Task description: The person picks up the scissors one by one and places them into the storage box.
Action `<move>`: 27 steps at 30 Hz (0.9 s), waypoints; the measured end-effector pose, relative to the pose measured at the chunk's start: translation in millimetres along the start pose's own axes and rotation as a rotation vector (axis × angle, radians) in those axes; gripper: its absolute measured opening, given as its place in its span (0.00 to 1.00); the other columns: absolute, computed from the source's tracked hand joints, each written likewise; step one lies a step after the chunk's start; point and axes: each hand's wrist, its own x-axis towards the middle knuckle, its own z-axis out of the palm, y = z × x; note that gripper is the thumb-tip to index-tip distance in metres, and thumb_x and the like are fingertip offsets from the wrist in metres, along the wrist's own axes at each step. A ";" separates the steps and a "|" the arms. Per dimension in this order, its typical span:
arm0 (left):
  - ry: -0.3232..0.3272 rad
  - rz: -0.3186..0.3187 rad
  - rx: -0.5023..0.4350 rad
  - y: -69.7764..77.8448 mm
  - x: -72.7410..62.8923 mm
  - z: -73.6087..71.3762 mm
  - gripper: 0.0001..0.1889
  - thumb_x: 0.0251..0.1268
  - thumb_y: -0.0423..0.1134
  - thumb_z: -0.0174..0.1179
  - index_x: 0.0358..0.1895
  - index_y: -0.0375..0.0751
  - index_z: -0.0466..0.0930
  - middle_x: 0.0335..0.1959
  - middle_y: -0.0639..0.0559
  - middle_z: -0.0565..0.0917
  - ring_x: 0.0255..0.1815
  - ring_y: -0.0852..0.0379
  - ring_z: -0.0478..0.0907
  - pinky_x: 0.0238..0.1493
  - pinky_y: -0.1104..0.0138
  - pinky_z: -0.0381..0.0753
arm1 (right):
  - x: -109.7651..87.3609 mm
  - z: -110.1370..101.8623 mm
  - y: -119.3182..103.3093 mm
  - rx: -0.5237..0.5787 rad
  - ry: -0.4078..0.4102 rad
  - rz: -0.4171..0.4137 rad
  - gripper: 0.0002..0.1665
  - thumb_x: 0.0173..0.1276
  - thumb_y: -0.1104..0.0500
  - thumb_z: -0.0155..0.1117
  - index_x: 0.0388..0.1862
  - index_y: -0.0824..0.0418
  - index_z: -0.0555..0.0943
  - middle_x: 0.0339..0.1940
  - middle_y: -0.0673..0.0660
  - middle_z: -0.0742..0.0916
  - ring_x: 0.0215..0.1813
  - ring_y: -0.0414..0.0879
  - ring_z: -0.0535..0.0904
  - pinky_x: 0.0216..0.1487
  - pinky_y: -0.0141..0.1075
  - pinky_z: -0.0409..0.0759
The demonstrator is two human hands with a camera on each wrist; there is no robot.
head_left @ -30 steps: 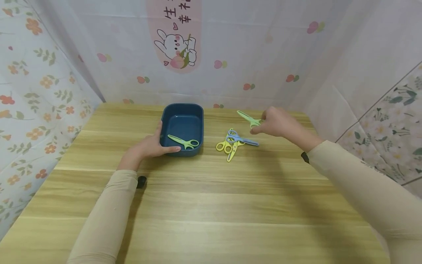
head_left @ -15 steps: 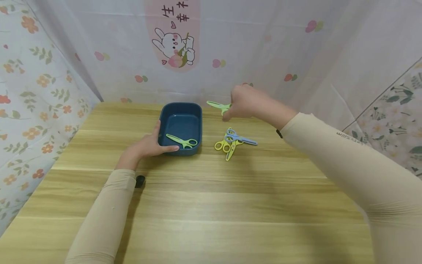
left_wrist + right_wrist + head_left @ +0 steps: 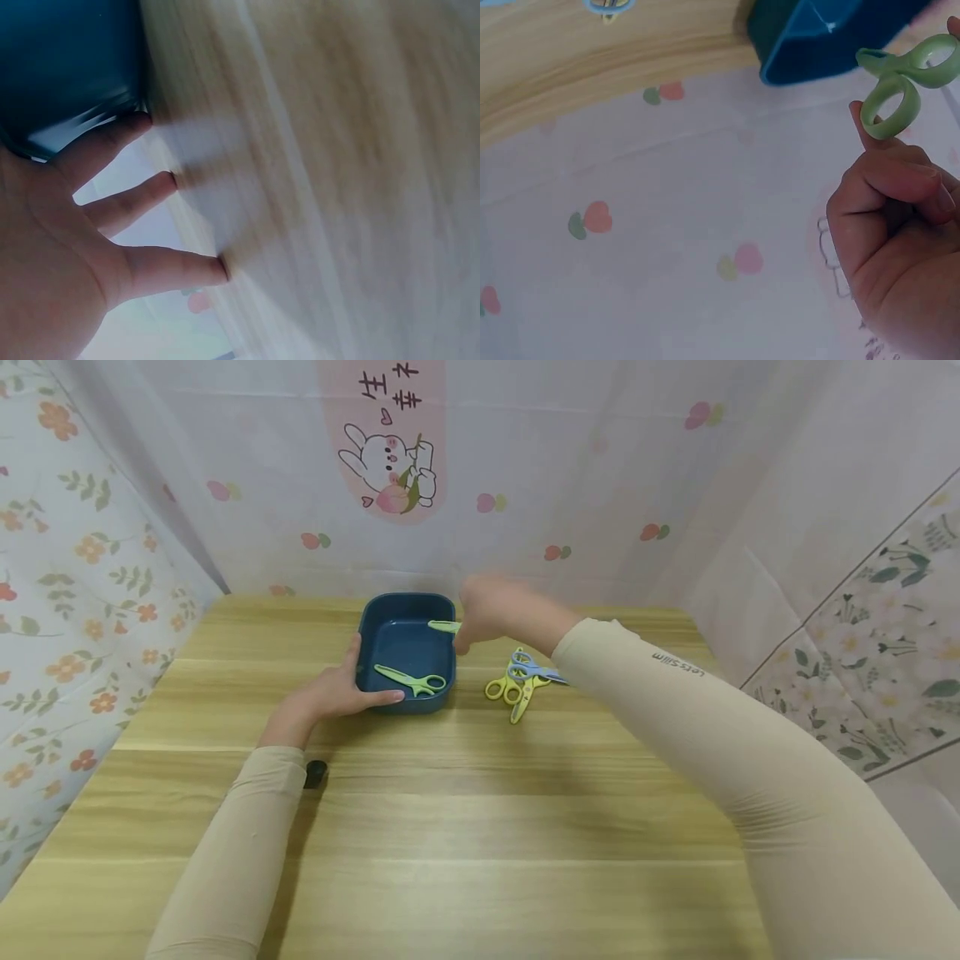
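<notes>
A pair of light green scissors (image 3: 442, 627) has its blades over the back right of a dark blue rectangular box (image 3: 367, 617). My right hand (image 3: 491, 610) holds these scissors at the handle end, above the box's right rim. In the right wrist view the scissors' two ring handles (image 3: 889, 97) show, a finger against the lower one. Another green pair of scissors (image 3: 411, 682) lies in the front of the box. My left hand (image 3: 330, 691) touches the box's front left corner, thumb along the front rim; in the left wrist view its fingers (image 3: 172, 268) are straight and spread, tips at the tabletop.
Right of the box, blue scissors (image 3: 522, 671) lie crossed over yellow scissors (image 3: 519, 708) on the wooden table (image 3: 420, 827). My right sleeve overlaps the blue tips. A patterned white cloth (image 3: 555, 460) hangs behind the table's back edge, with floral cloth (image 3: 90, 593) at the left.
My right hand has carried the green scissors left, from beyond the crossed scissors to over the box's right rim. The left hand keeps its place at the box.
</notes>
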 end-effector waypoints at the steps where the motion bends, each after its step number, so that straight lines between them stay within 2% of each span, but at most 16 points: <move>1: -0.003 0.000 -0.001 -0.1 0.1 0.1 0.77 0.57 0.83 0.61 0.84 0.45 0.12 0.84 0.20 0.50 0.82 0.22 0.60 0.80 0.33 0.64 | 2.5 1.4 -2.9 -0.014 -0.016 0.000 0.21 0.60 0.43 0.80 0.35 0.55 0.80 0.36 0.49 0.81 0.41 0.48 0.77 0.41 0.40 0.78; 4: -0.010 0.000 -0.007 -1.4 1.8 1.8 0.77 0.56 0.84 0.60 0.84 0.46 0.12 0.85 0.21 0.50 0.83 0.23 0.60 0.80 0.34 0.64 | 8.7 1.5 -10.9 -0.047 -0.057 -0.006 0.24 0.62 0.43 0.79 0.47 0.57 0.83 0.49 0.51 0.86 0.48 0.48 0.79 0.49 0.41 0.81; 6: -0.013 0.003 -0.014 -2.5 3.0 2.8 0.77 0.56 0.84 0.60 0.84 0.46 0.12 0.85 0.22 0.50 0.83 0.24 0.60 0.81 0.34 0.64 | 12.9 -0.3 -15.9 -0.064 -0.076 -0.009 0.25 0.63 0.44 0.78 0.49 0.58 0.83 0.53 0.52 0.86 0.48 0.48 0.79 0.49 0.41 0.81; 13: -0.005 0.013 -0.013 -4.4 4.1 0.6 0.77 0.56 0.84 0.60 0.84 0.47 0.11 0.84 0.21 0.52 0.82 0.24 0.61 0.80 0.34 0.64 | 24.4 -1.7 -34.0 -0.127 -0.125 -0.046 0.26 0.65 0.44 0.76 0.54 0.57 0.82 0.56 0.52 0.85 0.51 0.48 0.79 0.52 0.41 0.82; 15: -0.001 0.015 -0.009 -5.0 5.2 -0.2 0.77 0.56 0.84 0.60 0.84 0.48 0.11 0.84 0.21 0.53 0.82 0.24 0.62 0.80 0.35 0.65 | 27.6 1.8 -39.1 -0.148 -0.148 -0.031 0.29 0.66 0.43 0.75 0.59 0.55 0.81 0.59 0.51 0.85 0.56 0.49 0.81 0.62 0.47 0.83; 17: -0.002 0.019 -0.005 -5.4 6.2 -0.8 0.77 0.56 0.85 0.59 0.84 0.48 0.11 0.84 0.21 0.54 0.82 0.24 0.63 0.79 0.35 0.66 | 31.3 7.7 -43.9 -0.180 -0.174 -0.013 0.31 0.66 0.43 0.76 0.62 0.53 0.79 0.62 0.49 0.85 0.61 0.49 0.80 0.73 0.56 0.76; 18: -0.002 0.020 -0.002 -5.9 6.7 -0.8 0.77 0.55 0.85 0.59 0.84 0.47 0.11 0.84 0.21 0.54 0.81 0.24 0.63 0.79 0.35 0.66 | 33.1 11.3 -46.0 -0.203 -0.190 -0.008 0.31 0.66 0.42 0.76 0.63 0.52 0.80 0.62 0.48 0.86 0.62 0.49 0.81 0.77 0.61 0.71; 19: -0.005 0.020 0.000 -6.4 7.1 -0.7 0.77 0.55 0.86 0.59 0.84 0.47 0.11 0.84 0.21 0.54 0.81 0.24 0.64 0.79 0.35 0.67 | 34.8 15.3 -47.9 -0.220 -0.204 -0.011 0.31 0.66 0.42 0.76 0.63 0.52 0.80 0.62 0.48 0.86 0.62 0.49 0.81 0.77 0.62 0.71; 21: -0.008 0.020 0.003 -7.8 7.7 -0.3 0.77 0.55 0.86 0.58 0.84 0.47 0.11 0.84 0.21 0.55 0.81 0.24 0.64 0.79 0.35 0.67 | 38.5 23.7 -50.7 -0.247 -0.221 -0.026 0.28 0.66 0.44 0.76 0.61 0.51 0.80 0.59 0.47 0.86 0.60 0.47 0.82 0.76 0.58 0.74; 23: -0.010 0.020 0.002 -9.1 7.5 0.3 0.77 0.55 0.86 0.58 0.84 0.46 0.11 0.83 0.21 0.55 0.80 0.24 0.64 0.78 0.35 0.68 | 41.6 32.1 -52.4 -0.259 -0.212 -0.061 0.23 0.67 0.48 0.75 0.57 0.52 0.82 0.55 0.47 0.87 0.53 0.45 0.82 0.65 0.48 0.82; 25: -0.008 0.020 -0.005 -9.7 7.5 0.9 0.77 0.56 0.85 0.59 0.84 0.47 0.11 0.83 0.20 0.55 0.81 0.24 0.64 0.79 0.35 0.68 | 44.5 39.1 -53.2 -0.261 -0.168 -0.103 0.18 0.69 0.51 0.73 0.55 0.53 0.83 0.50 0.48 0.88 0.48 0.44 0.82 0.50 0.40 0.86; 27: -0.009 0.021 -0.008 -9.4 7.1 0.8 0.77 0.56 0.85 0.59 0.83 0.47 0.10 0.84 0.20 0.54 0.81 0.24 0.63 0.79 0.35 0.67 | 46.9 43.9 -53.4 -0.304 -0.088 -0.139 0.15 0.72 0.53 0.71 0.55 0.53 0.84 0.48 0.48 0.89 0.46 0.44 0.83 0.48 0.39 0.86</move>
